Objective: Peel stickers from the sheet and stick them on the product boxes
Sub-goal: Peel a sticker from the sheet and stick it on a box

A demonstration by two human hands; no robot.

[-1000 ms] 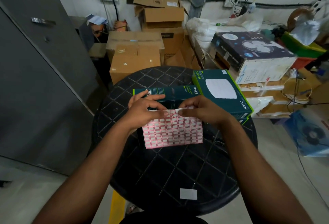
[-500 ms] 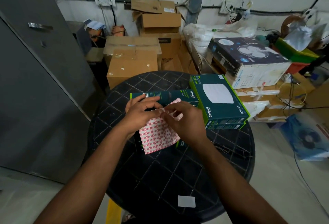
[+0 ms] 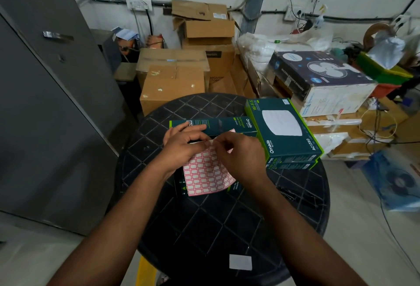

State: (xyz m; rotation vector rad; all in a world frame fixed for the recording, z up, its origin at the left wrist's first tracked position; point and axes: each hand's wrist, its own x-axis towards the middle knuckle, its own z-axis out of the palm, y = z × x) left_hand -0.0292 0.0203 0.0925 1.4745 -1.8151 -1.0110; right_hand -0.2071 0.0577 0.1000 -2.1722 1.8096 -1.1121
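The upper left corner of the sticker sheet (image 3: 208, 175), a grid of red-bordered labels, is held by the left hand (image 3: 181, 149) with curled fingers. Just right of it, the top edge of the sheet is pinched by the right hand (image 3: 238, 158); whether a sticker is already lifted cannot be seen clearly. A flat teal product box (image 3: 218, 125) lies under and just beyond both hands. A stack of Omada AC1350 boxes (image 3: 284, 131) is placed right of the right hand, on the black round table (image 3: 204, 222).
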